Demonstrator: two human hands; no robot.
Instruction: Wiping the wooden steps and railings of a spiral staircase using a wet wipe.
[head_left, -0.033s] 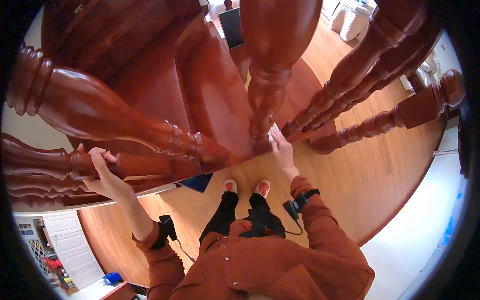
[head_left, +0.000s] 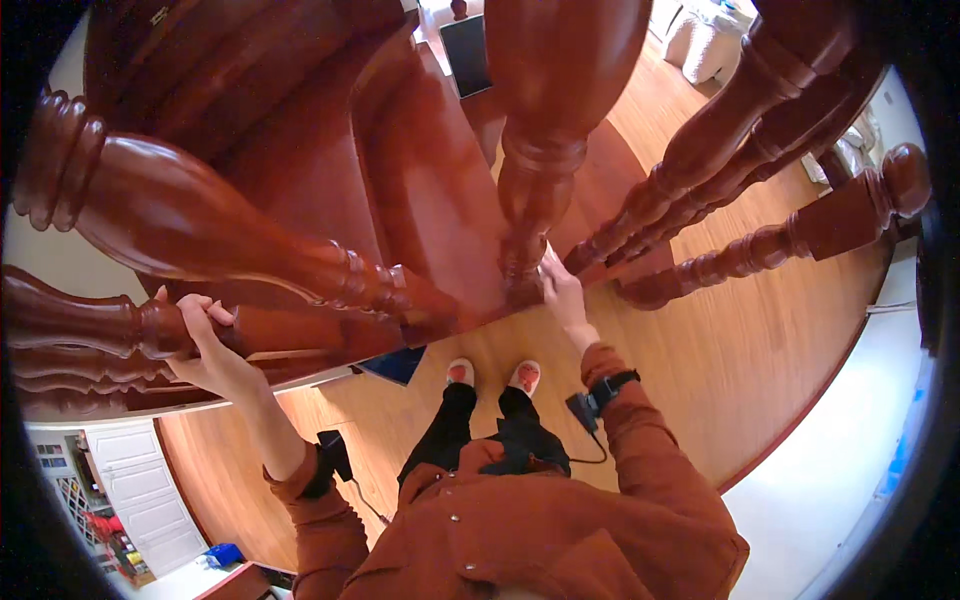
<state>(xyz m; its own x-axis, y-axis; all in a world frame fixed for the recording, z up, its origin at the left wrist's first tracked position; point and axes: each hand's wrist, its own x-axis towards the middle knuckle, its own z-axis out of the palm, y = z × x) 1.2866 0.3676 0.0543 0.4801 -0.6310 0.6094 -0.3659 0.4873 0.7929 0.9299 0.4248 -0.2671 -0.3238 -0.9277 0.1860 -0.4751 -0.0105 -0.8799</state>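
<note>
My left hand (head_left: 208,345) is closed around a reddish-brown turned wooden baluster (head_left: 280,332) at the left of the staircase. Its fingers wrap over the narrow part beside a rounded collar. Further right, my right hand (head_left: 563,298) presses a small white cloth (head_left: 547,255) against the lower end of the middle baluster (head_left: 540,200). Only a sliver of the cloth shows; the fingers cover the rest. Glossy wooden stair treads (head_left: 425,180) of the same colour lie behind the balusters.
Another thick baluster (head_left: 180,205) slants across the left. More balusters (head_left: 700,145) and a round-topped post (head_left: 840,215) stand at the right. My feet are on the light wood floor (head_left: 740,360). A white door (head_left: 145,490) and a blue package (head_left: 222,557) appear at lower left.
My right hand and forearm have shifted very slightly, with the white cloth still against the middle baluster. The left hand stays where it was.
</note>
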